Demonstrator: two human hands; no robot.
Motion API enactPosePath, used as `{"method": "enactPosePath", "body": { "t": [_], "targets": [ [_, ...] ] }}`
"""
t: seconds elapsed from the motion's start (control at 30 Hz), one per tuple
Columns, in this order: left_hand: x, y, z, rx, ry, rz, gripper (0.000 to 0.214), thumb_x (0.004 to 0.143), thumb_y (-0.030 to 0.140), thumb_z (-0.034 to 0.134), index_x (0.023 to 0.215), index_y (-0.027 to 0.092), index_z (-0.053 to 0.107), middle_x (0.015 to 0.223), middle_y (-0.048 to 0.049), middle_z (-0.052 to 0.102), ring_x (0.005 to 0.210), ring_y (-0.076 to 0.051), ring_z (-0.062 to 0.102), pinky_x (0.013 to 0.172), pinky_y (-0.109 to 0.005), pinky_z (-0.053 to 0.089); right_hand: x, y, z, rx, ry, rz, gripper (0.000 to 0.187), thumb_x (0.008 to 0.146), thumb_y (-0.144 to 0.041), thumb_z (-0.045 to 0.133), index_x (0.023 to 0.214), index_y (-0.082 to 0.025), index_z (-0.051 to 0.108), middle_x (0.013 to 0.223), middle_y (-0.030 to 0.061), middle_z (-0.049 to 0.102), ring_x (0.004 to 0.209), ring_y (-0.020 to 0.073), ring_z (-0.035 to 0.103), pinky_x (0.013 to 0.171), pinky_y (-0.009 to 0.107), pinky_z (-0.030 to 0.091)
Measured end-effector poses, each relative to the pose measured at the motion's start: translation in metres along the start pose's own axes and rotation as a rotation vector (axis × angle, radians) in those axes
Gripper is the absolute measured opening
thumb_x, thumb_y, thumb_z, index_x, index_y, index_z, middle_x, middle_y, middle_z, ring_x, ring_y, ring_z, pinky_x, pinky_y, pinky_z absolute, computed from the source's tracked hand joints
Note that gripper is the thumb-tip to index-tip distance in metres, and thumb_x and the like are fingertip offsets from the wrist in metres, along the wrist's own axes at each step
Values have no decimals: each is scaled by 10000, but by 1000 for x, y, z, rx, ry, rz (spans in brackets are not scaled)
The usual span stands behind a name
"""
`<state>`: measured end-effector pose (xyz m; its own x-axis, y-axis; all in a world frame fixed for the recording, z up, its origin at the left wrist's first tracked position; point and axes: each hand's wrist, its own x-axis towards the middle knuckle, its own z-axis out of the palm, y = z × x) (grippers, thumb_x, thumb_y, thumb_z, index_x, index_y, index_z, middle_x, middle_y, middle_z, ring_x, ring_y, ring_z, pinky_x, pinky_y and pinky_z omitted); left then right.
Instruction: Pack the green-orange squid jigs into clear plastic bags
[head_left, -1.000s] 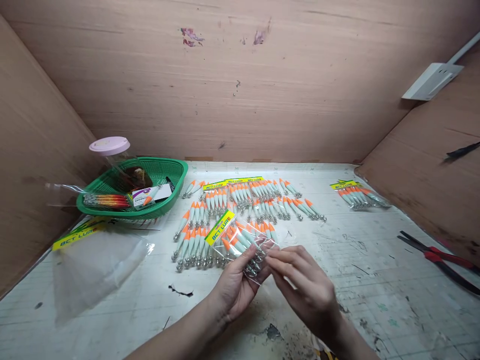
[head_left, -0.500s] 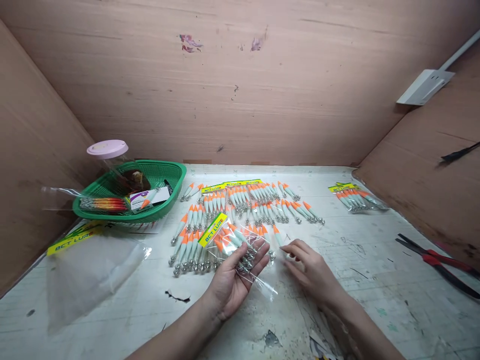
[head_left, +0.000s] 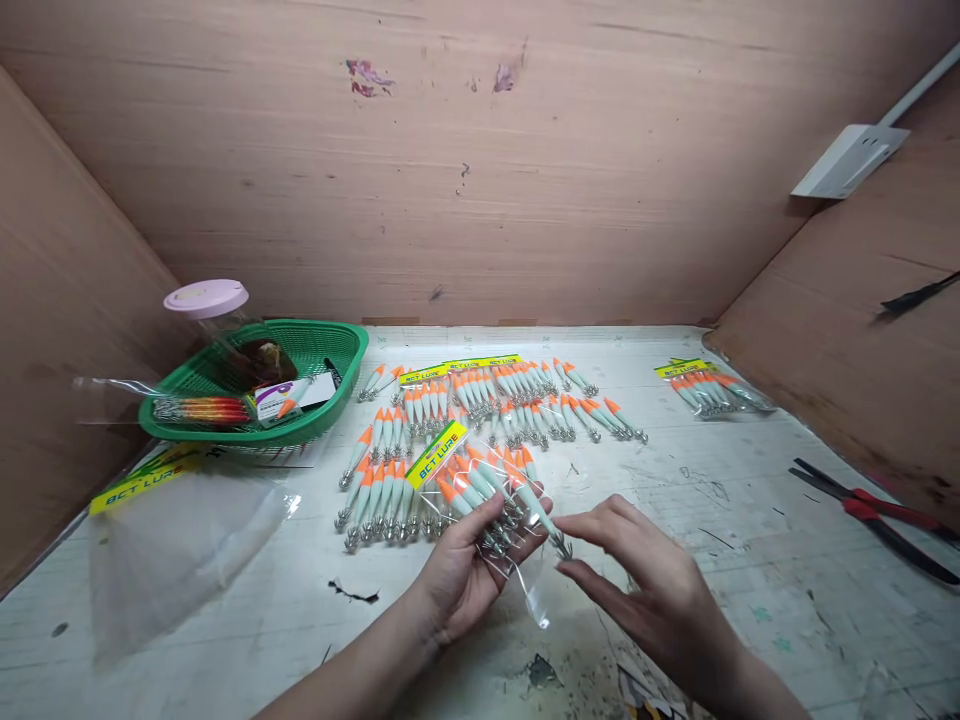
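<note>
My left hand (head_left: 469,570) is closed around a clear plastic bag with a yellow-green "BCT LURE" header (head_left: 436,455), tilted in the palm. Inside the bag lie several pale squid jigs (head_left: 469,488) with orange tips and metal hook crowns. My right hand (head_left: 637,575) pinches one squid jig (head_left: 537,508) near its hook end, thumb and forefinger on either side of the hooks. That jig's orange tip points to the bag and overlaps it; how far inside it lies, I cannot tell. Behind my left hand, loose squid jigs (head_left: 379,497) lie in rows.
Filled bags (head_left: 701,390) lie at the right back. Red-handled pliers (head_left: 874,505) rest at the right. A green basket (head_left: 341,375) with a pink-lidded jar (head_left: 206,298) stands at the left, near empty header bags (head_left: 180,550). A white socket strip (head_left: 851,165) is on the wall.
My right hand has lifted a squid jig off the table and brought it to the bag's open lower end. My left hand has stayed almost in place with the bag.
</note>
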<state>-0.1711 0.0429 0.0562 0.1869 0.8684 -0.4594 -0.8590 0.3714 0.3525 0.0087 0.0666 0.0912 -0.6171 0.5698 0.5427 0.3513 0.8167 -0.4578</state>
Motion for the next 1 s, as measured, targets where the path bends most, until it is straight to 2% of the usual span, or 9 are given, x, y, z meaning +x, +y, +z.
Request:
{"method": "enactPosePath", "body": {
  "t": [0.07,0.13,0.27,0.5,0.77,1.0],
  "targets": [
    [-1,0,1,-1,-29,2,236,859,186,549,996,28,658,1068,-167,695,1063,-263,626,985,-400,471,0,1,8,-99,56,-63,286,842,-79,565,1104,-186,602,950,84,656,809,176,561,684,319,506],
    [-2,1,0,-5,-36,-2,229,853,177,556,1002,37,657,1106,-165,681,1085,-268,613,991,-407,466,-1,3,10,-151,79,-66,274,845,-71,553,1083,-187,623,924,87,634,813,178,547,673,321,498],
    [-2,0,0,-4,-36,-21,240,845,175,568,1014,27,652,1132,-175,667,1074,-274,617,978,-404,476,1,4,8,-110,77,-68,259,831,-56,570,1056,-174,622,763,43,600,717,154,516,603,282,469],
    [-4,-3,1,-25,-45,-41,220,858,155,546,1002,24,649,1086,-166,688,981,-238,661,964,-424,488,7,-1,15,-109,186,-55,279,820,-18,548,1026,-188,627,770,44,633,712,162,531,595,288,468],
    [-5,-4,3,-20,-46,-42,207,845,146,552,979,27,654,1103,-169,678,1034,-259,637,979,-410,477,7,-2,12,-109,156,-51,195,811,-40,568,911,-183,655,717,35,567,691,154,511,572,283,467],
    [-5,-6,2,24,-41,-28,230,841,191,577,983,36,671,1085,-168,685,1005,-244,647,952,-394,484,5,2,18,-81,202,11,179,820,-96,579,967,-191,615,773,45,577,721,170,553,605,299,491]
  ]
}}
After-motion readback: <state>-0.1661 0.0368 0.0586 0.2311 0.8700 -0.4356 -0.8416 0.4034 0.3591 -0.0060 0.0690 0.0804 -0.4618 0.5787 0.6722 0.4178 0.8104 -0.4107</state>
